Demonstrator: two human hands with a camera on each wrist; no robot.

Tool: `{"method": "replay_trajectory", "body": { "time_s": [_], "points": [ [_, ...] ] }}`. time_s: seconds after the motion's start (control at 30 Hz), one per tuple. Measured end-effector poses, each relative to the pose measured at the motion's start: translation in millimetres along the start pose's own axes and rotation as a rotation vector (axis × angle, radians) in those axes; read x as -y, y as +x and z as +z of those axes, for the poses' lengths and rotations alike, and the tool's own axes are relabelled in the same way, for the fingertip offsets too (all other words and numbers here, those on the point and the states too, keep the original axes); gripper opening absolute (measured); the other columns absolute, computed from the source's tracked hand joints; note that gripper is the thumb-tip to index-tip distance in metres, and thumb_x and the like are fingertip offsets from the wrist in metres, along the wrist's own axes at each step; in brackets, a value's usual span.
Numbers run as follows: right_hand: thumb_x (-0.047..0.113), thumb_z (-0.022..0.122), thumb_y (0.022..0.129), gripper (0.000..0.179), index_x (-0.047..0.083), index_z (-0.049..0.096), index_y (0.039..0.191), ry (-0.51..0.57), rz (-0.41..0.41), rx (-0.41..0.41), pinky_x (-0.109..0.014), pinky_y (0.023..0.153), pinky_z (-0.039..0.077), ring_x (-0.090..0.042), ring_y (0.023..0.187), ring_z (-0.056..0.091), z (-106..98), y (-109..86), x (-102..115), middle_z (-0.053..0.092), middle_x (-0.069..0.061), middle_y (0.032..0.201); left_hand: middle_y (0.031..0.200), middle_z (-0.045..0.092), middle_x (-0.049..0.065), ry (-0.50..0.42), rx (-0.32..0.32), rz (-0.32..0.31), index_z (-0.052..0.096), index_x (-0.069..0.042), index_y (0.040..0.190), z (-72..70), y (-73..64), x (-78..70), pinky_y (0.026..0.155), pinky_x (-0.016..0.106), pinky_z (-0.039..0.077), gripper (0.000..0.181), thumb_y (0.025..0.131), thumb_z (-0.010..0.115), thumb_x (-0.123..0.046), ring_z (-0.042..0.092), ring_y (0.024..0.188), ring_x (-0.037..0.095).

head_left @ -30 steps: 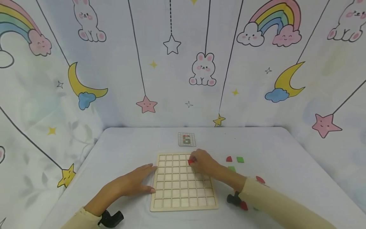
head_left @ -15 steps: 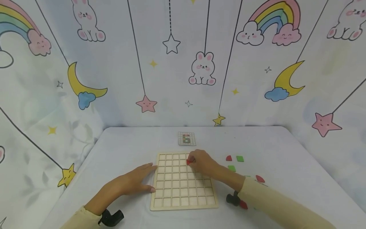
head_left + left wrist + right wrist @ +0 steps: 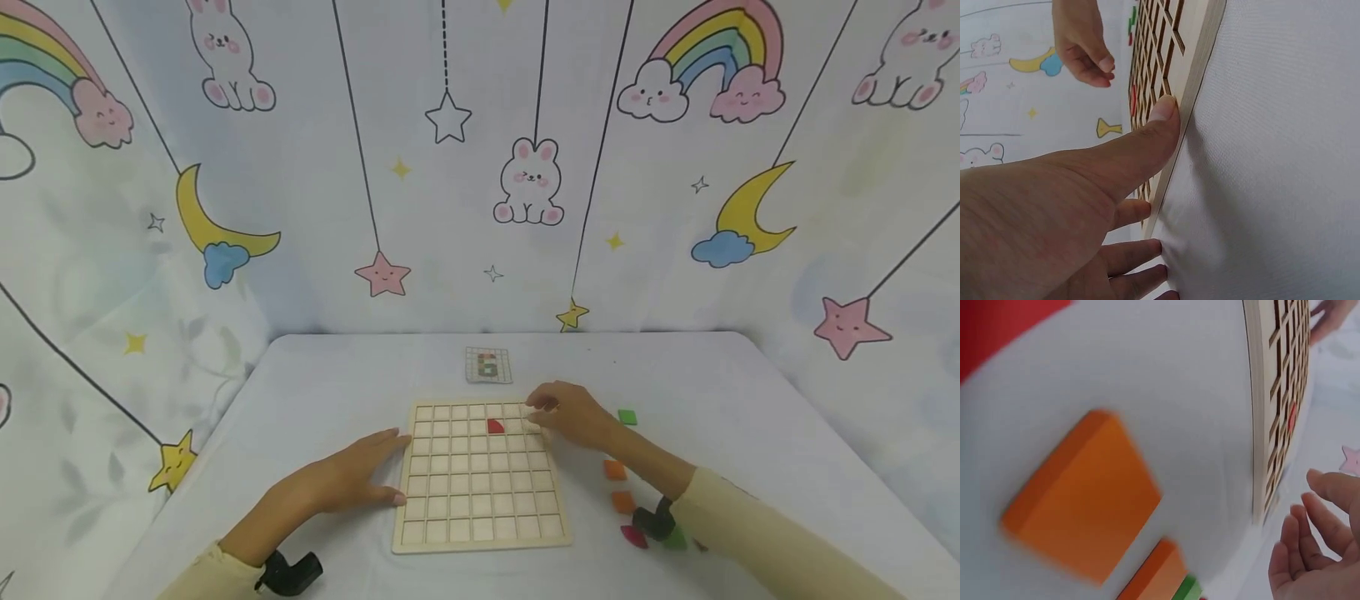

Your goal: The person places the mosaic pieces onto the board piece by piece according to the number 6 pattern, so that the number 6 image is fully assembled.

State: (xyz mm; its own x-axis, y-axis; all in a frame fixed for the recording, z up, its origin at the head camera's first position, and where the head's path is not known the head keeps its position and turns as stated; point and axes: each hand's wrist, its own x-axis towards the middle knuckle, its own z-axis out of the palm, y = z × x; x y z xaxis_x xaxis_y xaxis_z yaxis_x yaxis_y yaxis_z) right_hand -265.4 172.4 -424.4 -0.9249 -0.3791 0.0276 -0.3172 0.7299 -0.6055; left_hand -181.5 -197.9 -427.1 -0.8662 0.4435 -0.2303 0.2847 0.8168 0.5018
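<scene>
Tile in a square, hands at both sides of the board

One red tile (image 3: 495,427) with a round edge sits on the wooden board (image 3: 460,483). I count it in the second row from the far side, five squares from the left. Nobody has hold of it.

The right hand (image 3: 573,414) is up in the air by the board's far right corner. Its fingers bend softly, with a gap between thumb and fingers, and it holds nothing. The left hand (image 3: 348,475) is spread wide, thumb and fingers well apart, with its thumb touching the left edge of the board. It does not grip anything.

Right of the board I see a green tile (image 3: 627,417), two orange tiles (image 3: 615,470) and a dark red tile (image 3: 633,537), all on the white table (image 3: 337,375). Past the board's far edge lies a little card (image 3: 488,365) with a 6 on it. Behind the table hangs a cloth (image 3: 450,217) with bunnies, stars and moons.
</scene>
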Motion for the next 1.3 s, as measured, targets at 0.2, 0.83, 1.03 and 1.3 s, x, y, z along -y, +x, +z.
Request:
{"method": "replay_trajectory", "body": {
  "time_s": [0.2, 0.83, 1.03, 1.3],
  "points": [
    [0.023, 0.075, 0.099, 0.029, 0.008, 0.074, 0.123, 0.046, 0.077, 0.0, -0.047, 0.1, 0.057, -0.023, 0.111, 0.067, -26.5, -13.0, -27.1, 0.074, -0.005, 0.117, 0.168, 0.033, 0.026, 0.018, -0.009, 0.0, 0.041, -0.004, 0.16, 0.8, -1.6, 3.9, 0.127, 0.062, 0.029, 0.091, 0.091, 0.081, -0.049, 0.031, 0.156, 0.045],
    [0.028, 0.074, 0.099, 0.054, 0.0, 0.058, 0.143, 0.109, 0.319, -0.011, -0.051, 0.103, 0.057, -0.036, 0.12, 0.06, -74.6, -59.5, -111.1, 0.063, -0.024, 0.137, 0.167, 0.032, 0.03, 0.001, 0.007, 0.032, 0.04, -0.002, 0.16, -2.6, -1.3, -0.7, 0.125, 0.065, 0.028, 0.091, 0.092, 0.081, -0.047, 0.03, 0.155, 0.049],
    [0.022, 0.075, 0.097, 0.048, 0.001, 0.062, 0.138, 0.082, 0.339, 0.012, -0.043, 0.098, 0.058, -0.032, 0.114, 0.059, -73.3, -59.6, -111.7, 0.065, -0.02, 0.131, 0.167, 0.032, 0.03, 0.003, 0.01, 0.006, 0.04, -0.003, 0.161, -1.4, 0.1, -0.7, 0.126, 0.064, 0.028, 0.092, 0.091, 0.081, -0.047, 0.03, 0.155, 0.048],
    [0.017, 0.074, 0.097, 0.037, 0.002, 0.066, 0.129, 0.036, 0.345, 0.0, -0.046, 0.098, 0.057, -0.03, 0.11, 0.059, -71.2, -60.4, -109.3, 0.066, -0.018, 0.124, 0.166, 0.032, 0.031, -0.008, 0.003, 0.031, 0.04, -0.001, 0.16, -0.9, 1.6, -1.6, 0.125, 0.065, 0.028, 0.092, 0.091, 0.082, -0.046, 0.031, 0.154, 0.05]
  ]
}}
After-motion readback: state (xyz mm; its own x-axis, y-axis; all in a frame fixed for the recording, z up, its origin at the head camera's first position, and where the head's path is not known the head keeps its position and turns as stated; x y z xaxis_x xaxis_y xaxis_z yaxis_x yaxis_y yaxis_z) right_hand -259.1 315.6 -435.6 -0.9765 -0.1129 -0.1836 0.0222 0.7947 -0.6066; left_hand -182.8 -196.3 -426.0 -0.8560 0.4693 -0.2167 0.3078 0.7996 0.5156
